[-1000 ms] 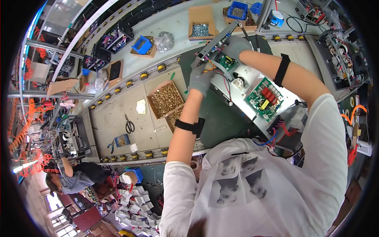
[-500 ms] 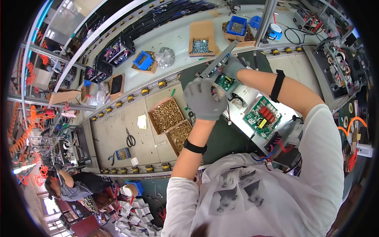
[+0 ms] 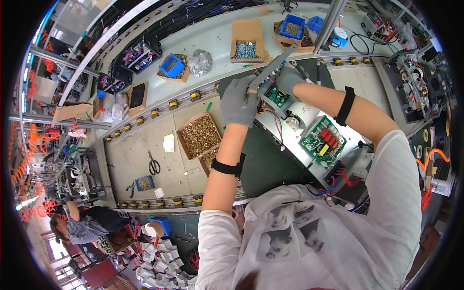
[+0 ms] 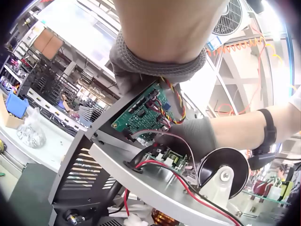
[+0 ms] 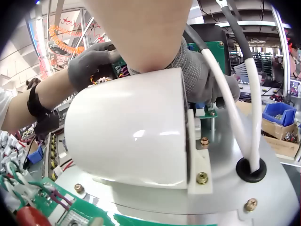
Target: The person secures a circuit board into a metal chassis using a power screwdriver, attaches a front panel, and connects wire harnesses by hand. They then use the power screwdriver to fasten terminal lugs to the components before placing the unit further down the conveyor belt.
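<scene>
A dark front panel (image 3: 273, 67) with a green circuit board (image 4: 143, 113) on its inner face tilts at the end of an opened metal chassis (image 3: 296, 145). My gloved left hand (image 3: 240, 102) grips the panel's left end, its fingers partly hidden behind the edge. Toward the panel's other end, my gloved right hand (image 3: 290, 79) holds it from the inner side; the fingertips are mostly hidden. Twisted red, yellow and black wires (image 4: 178, 106) hang from the board beside my left hand. A big white cylinder (image 5: 127, 129) is fixed to the chassis, close by my right wrist.
A green board with red parts (image 3: 324, 142) sits on the chassis. Boxes of brass fasteners (image 3: 199, 136), scissors (image 3: 153, 163) and pliers (image 3: 130, 189) lie on the bench to the left. Beyond the rail stand a carton of screws (image 3: 245, 50) and blue bins (image 3: 292, 26).
My left hand came off the panel and wires, rose with spread fingers, then returned to the panel's left end. My right hand stays at the panel, which has shifted slightly.
</scene>
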Available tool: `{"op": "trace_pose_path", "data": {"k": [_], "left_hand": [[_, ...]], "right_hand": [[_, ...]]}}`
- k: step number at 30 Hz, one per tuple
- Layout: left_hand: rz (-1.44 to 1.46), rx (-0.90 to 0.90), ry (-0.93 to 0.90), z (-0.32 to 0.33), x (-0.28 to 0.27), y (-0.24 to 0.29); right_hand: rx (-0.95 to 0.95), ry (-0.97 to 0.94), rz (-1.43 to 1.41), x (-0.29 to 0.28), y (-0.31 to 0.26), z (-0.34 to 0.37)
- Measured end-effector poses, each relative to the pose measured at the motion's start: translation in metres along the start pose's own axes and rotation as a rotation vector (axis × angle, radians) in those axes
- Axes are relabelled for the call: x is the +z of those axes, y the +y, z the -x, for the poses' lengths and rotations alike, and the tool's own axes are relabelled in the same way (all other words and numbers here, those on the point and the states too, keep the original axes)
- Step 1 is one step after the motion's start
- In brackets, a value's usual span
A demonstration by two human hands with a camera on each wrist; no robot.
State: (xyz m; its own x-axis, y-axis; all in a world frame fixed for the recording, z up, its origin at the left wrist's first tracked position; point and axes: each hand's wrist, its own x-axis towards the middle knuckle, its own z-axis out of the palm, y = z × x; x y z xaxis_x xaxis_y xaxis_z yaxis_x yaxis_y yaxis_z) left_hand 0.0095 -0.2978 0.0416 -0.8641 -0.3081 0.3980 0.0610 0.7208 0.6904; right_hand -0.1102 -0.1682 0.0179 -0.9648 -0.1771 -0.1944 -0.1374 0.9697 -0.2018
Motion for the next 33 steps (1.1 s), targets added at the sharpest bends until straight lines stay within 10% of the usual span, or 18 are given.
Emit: {"op": "trace_pose_path", "data": {"k": [8, 10, 15, 18, 23, 33], "left_hand": [[0.032, -0.003, -0.018, 0.000, 0.002, -0.003], [0.021, 0.027, 0.011, -0.001, 0.004, -0.008], [-0.039, 0.030, 0.021, 0.000, 0.005, -0.003], [-0.179, 0.215, 0.135, -0.002, 0.009, -0.006], [-0.217, 0.007, 0.050, -0.009, 0.010, -0.006], [-0.139, 0.006, 0.109, -0.008, 0.010, -0.008]], "right_hand": [[-0.291, -0.335, 0.476, 0.001, 0.006, -0.020], [0.061, -0.088, -0.306, 0.005, 0.008, -0.009], [0.137, -0.127, -0.427, 0.004, 0.005, -0.003], [0.116, -0.122, -0.156, 0.004, -0.001, -0.003], [-0.215, -0.133, 0.292, 0.008, 0.001, -0.013], [-0.165, -0.268, 0.226, 0.000, -0.003, -0.013]]}}
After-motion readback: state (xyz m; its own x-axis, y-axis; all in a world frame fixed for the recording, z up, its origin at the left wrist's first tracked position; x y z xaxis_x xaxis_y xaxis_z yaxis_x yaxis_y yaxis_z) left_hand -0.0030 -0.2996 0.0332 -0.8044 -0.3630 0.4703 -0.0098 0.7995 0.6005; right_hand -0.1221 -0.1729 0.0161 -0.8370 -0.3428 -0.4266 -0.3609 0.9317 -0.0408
